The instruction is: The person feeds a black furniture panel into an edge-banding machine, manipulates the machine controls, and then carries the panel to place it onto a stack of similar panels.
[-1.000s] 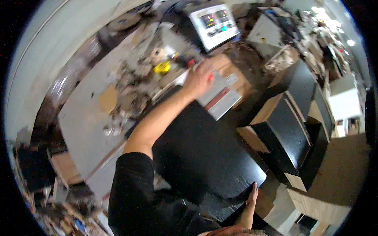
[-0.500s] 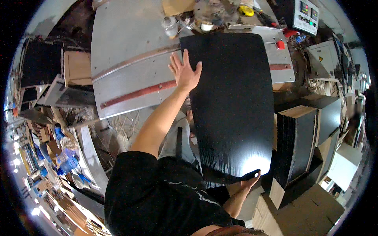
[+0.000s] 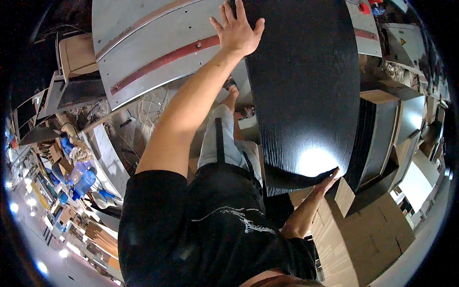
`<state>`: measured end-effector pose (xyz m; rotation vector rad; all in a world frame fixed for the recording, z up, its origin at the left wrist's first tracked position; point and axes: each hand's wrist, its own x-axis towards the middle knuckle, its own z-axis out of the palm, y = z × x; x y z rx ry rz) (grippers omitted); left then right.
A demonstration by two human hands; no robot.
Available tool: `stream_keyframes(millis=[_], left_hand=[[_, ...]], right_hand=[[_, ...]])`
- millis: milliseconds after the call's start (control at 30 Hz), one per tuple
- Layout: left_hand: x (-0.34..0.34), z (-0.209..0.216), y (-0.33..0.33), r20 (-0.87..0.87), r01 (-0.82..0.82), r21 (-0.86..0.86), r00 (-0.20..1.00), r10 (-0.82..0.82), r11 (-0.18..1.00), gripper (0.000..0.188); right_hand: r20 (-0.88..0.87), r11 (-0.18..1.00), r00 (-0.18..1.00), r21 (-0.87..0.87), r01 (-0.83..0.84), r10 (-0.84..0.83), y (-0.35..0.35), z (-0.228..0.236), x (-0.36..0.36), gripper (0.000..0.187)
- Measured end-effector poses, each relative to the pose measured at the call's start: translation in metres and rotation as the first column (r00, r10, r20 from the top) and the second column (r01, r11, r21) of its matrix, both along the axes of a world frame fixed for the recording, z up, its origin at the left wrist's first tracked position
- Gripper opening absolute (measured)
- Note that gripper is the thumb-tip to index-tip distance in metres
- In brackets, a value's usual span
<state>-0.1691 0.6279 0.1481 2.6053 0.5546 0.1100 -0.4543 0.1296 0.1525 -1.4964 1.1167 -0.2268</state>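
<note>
A long black wood-grained panel [image 3: 306,95] with curved edges lies partly over a grey metal worktable [image 3: 158,52] and reaches back toward my body. My left hand [image 3: 239,34] is open on the panel's far left edge, its fingers spread and the thumb over the black surface. Whether its palm presses down is hard to tell. At the near right corner, my right hand [image 3: 329,182] grips the panel's edge, with some of its fingers hidden. A bright light glares off the near end, and the far end runs out of view.
Black cabinet-like boxes [image 3: 377,138] stand close to the panel's right, beside stacked brown boards [image 3: 377,229]. A red strip [image 3: 162,64] crosses the worktable. Tangled strings [image 3: 153,107] lie beneath its near edge. Blue plastic bottles [image 3: 83,184] sit at the left.
The whole view has shifted, so the worktable and panel appear higher and the table's far clutter has left the picture. Both hands keep about the same places on the panel.
</note>
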Motion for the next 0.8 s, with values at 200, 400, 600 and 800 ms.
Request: stream_keyframes(millis=[200,400,600,800], left_hand=[[0.038,-0.017,0.018,0.201,0.066,0.144,0.975,-0.094,0.987,0.072],[0.042,-0.010,0.036,0.094,-0.021,0.029,0.995,0.018,0.999,0.064],[0.045,0.005,0.029,-0.030,0.007,0.068,1.000,-0.005,0.998,0.070],[0.047,0.004,0.021,-0.019,0.013,0.065,1.000,-0.012,0.998,0.071]], right_hand=[[0.080,0.998,0.997,-0.065,-0.003,0.009,-0.057,-0.060,-0.051,0.062],[0.128,0.996,0.989,0.068,0.060,-0.068,0.024,0.008,-0.005,0.070],[0.097,0.991,0.992,-0.105,0.085,-0.075,0.016,-0.004,-0.009,0.081],[0.018,0.967,1.000,-0.254,0.002,0.002,-0.003,-0.009,-0.016,0.083]])
